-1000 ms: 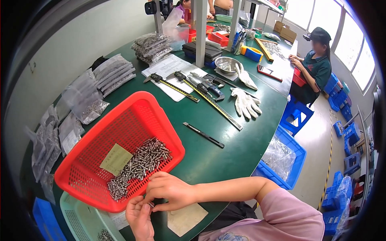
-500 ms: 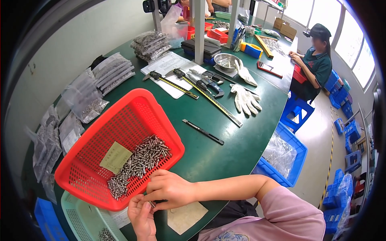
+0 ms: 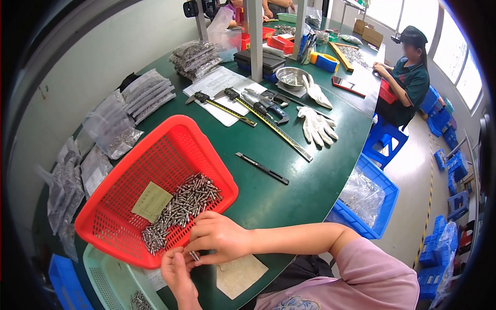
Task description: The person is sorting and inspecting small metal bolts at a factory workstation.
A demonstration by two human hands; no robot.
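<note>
My right hand is closed over the near rim of a red perforated basket, with a small silver metal pin showing between its fingers. Close beside it, my left hand has thumb and fingers drawn together; whatever lies between them is too small or hidden to make out. The fingertips of both hands meet or nearly meet. Many similar metal pins lie heaped in the basket, next to a yellowish paper slip.
A green basket with more pins sits below the red one. A beige sheet, a utility knife, calipers and white gloves lie on the green table. Bagged parts line the wall; a co-worker sits far right.
My hands have shifted slightly, and the pin shows more plainly between my right fingers. The whole view has moved a little, carrying the basket and table slightly rightward.
</note>
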